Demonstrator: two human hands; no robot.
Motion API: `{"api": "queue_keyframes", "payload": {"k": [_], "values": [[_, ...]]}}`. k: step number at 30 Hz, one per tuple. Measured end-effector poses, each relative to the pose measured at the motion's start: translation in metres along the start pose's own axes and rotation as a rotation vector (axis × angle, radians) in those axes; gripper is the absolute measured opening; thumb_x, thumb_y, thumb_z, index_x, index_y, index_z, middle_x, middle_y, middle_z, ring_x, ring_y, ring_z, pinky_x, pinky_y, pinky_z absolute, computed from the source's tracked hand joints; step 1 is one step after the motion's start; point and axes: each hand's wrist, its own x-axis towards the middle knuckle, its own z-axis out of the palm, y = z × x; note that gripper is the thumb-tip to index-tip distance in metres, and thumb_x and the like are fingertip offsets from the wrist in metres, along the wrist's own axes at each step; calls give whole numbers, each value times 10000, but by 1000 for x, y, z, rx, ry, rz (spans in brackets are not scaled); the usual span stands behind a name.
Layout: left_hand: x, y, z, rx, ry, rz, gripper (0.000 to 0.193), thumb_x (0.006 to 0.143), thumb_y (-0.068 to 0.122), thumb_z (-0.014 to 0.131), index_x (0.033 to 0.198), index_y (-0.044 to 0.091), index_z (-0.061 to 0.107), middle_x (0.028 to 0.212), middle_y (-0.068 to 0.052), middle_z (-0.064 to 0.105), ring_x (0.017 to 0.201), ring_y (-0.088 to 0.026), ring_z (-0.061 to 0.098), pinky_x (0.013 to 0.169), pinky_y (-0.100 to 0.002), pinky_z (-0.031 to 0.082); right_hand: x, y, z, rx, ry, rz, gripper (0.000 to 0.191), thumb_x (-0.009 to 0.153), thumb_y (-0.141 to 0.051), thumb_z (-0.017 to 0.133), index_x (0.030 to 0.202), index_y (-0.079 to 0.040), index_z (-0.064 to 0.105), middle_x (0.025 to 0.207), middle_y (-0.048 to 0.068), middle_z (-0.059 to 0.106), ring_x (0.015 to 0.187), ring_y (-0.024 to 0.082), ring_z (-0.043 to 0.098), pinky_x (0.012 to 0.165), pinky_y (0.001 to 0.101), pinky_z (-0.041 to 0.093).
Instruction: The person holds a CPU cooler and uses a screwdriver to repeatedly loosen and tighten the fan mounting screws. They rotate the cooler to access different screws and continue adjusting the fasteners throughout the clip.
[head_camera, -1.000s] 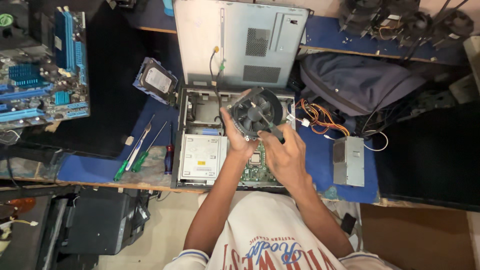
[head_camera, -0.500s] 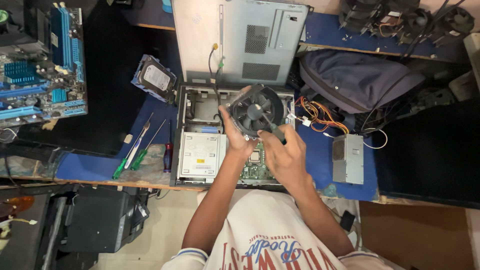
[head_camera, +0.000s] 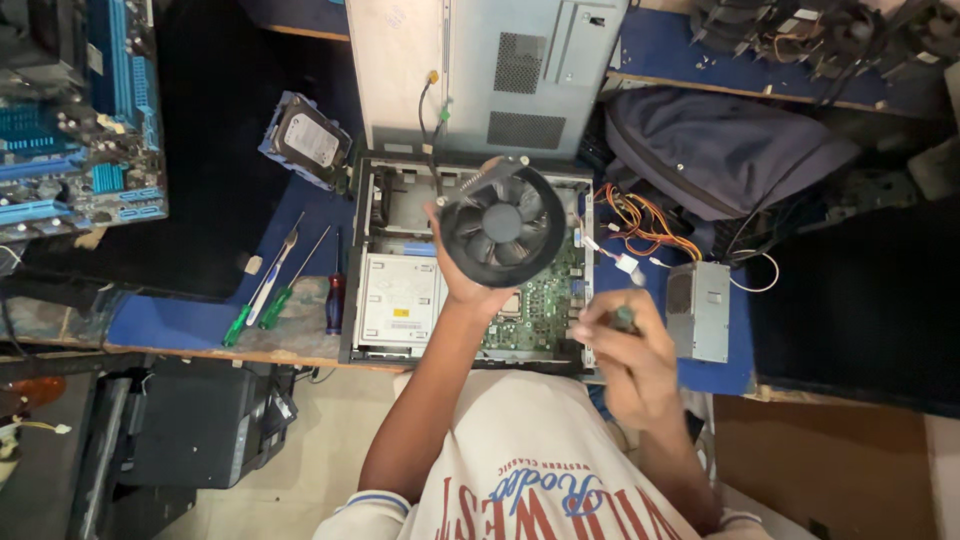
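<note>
Head view, looking down on an opened desktop case (head_camera: 400, 330) lying on a blue worktop (head_camera: 170, 320). The left hand (head_camera: 470, 290) held a round black cooler fan (head_camera: 502, 222) lifted clear above the case, its fingers wrapped round the rim from below. The right hand (head_camera: 625, 350) was closed on a dark tool handle (head_camera: 626, 318) just beside the green motherboard (head_camera: 535, 305); its tip could not be seen. The step appeared to be the handling of the cooler off the board; any next move would call for a steady grip and care with the trailing cable (head_camera: 600, 245). The fan hid the socket and the cooler's mounts. Three screwdrivers (head_camera: 285, 290) and a hard drive (head_camera: 308, 140) lay left of the case.
</note>
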Motion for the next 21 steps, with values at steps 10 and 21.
{"api": "queue_keyframes", "payload": {"k": [10,21], "values": [[-3,11,-17,-253,-127,-287,590,999,552,579,1393,113,589,1396,-252,573,1121,-331,619,810,-392,512,-62,28,-41,607,20,332,288,973,43,584,1222,-62,483,1099,219,610,842,129,523,762,269,480],[-5,14,-5,-50,-26,-135,752,1033,630,503,1484,28,484,1420,-193,551,1186,-319,581,987,-445,495,-71,66,-64,640,231,282,242,842,60,768,1052,57,647,977,254,696,677,169,683,564,270,575]]}}
